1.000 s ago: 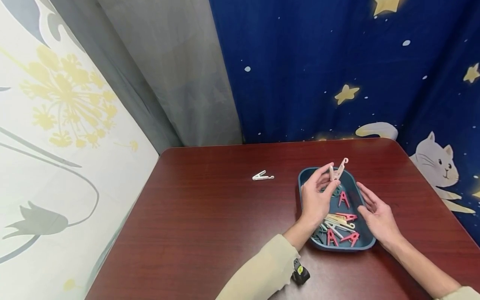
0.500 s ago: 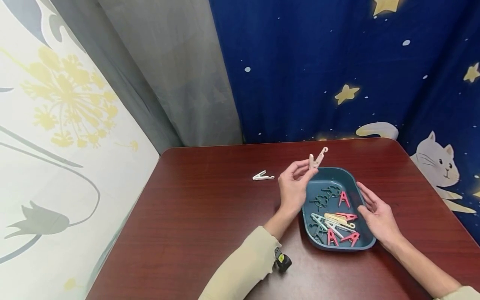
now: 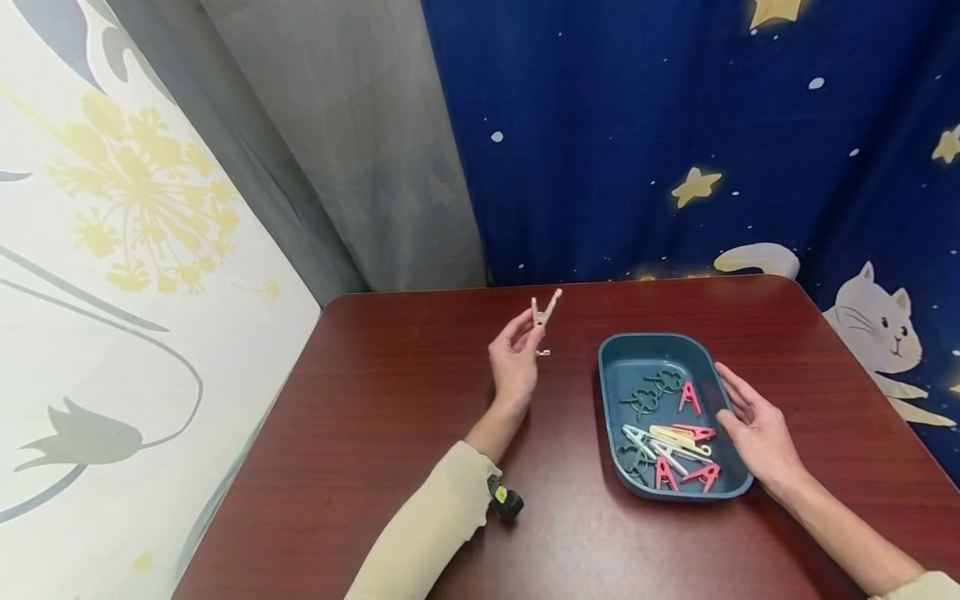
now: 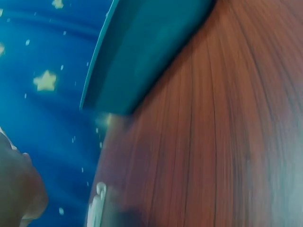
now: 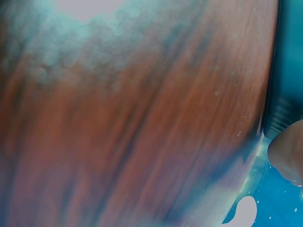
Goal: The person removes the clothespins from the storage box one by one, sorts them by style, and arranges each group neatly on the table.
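Observation:
My left hand (image 3: 514, 367) pinches a pale beige clothespin (image 3: 542, 318) with a hooked end between thumb and fingers, raised above the table's far part. Behind that hand, a white clothespin (image 3: 543, 352) lies on the table, mostly hidden except for its hook end. My right hand (image 3: 759, 435) rests against the right side of a dark teal tray (image 3: 606, 392), fingers fairly straight along its wall and thumb at the rim. Inside the tray lie several pink clothespins (image 3: 688, 397), a yellow clothespin (image 3: 667, 434), white clothespins (image 3: 675, 457) and dark green ring-shaped clips (image 3: 642, 402).
The dark red wooden table (image 3: 375, 417) reaches back to a blue star-patterned curtain (image 3: 570, 167) and a grey curtain (image 3: 360, 150). A patterned white wall (image 3: 187, 350) borders it on the left. A black wrist camera (image 3: 507, 503) sits at the left sleeve.
My left hand has carried the beige clothespin left, out from over the tray to above the white clothespin, now covering most of it. The right hand stays at the tray's side.

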The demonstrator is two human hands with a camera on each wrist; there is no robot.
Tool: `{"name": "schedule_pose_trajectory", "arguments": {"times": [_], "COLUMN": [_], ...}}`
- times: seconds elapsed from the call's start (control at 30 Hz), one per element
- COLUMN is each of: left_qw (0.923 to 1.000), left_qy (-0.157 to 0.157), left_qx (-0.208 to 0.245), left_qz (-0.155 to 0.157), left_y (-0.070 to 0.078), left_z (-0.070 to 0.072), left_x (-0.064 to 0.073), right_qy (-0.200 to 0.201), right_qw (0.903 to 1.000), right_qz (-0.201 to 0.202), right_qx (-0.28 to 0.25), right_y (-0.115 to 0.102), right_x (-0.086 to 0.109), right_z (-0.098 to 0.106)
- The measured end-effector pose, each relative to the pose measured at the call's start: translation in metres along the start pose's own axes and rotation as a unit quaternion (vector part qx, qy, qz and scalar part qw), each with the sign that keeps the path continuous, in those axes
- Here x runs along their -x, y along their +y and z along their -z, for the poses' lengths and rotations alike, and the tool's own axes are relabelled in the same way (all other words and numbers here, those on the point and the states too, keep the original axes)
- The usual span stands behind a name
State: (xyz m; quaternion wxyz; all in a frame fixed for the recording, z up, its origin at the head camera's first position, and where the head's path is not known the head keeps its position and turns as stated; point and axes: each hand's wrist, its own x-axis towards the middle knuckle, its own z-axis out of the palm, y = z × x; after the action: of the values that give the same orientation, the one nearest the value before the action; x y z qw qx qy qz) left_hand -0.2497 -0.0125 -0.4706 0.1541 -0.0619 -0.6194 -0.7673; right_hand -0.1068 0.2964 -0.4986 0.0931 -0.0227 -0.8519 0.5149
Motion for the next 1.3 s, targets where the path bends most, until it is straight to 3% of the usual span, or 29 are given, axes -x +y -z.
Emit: {"name": "schedule_pose_trajectory", "arguments": {"times": [0.2,0.33,0.47,0.63,0.87,1.1,1.3], "left_qw": [0.9985,0.9958,0.9891,0.9762,0.9623,0.9318,0.9289], "left_qy": [0.042,0.070,0.076,0.066,0.034,-0.011,-0.040], "left_qx": [0.016,-0.034,-0.111,-0.192,-0.249,-0.352,-0.358], "left_qz": [0.032,0.049,0.060,0.077,0.105,0.089,0.086], "left_y": [-0.008,-0.012,-0.016,-0.021,-0.023,-0.022,-0.019], "left_z": [0.037,0.060,0.079,0.099,0.126,0.143,0.150], "left_x": [-0.017,-0.022,-0.025,-0.030,-0.036,-0.043,-0.046], "right_qy": [0.001,0.001,0.004,0.007,0.004,0.004,0.003], "right_qw": [1.0000,1.0000,1.0000,0.9998,0.9998,0.9999,1.0000], "right_qz": [-0.002,-0.003,0.001,0.016,0.020,0.011,0.004], "right_qx": [0.001,0.001,0.002,-0.008,-0.009,-0.004,-0.004], "right_y": [0.000,0.001,0.002,0.002,0.002,0.001,0.001], "right_x": [-0.001,-0.001,-0.001,-0.001,-0.001,-0.001,-0.001], "right_z": [0.000,0.000,0.001,0.000,0.000,0.000,0.000]}}
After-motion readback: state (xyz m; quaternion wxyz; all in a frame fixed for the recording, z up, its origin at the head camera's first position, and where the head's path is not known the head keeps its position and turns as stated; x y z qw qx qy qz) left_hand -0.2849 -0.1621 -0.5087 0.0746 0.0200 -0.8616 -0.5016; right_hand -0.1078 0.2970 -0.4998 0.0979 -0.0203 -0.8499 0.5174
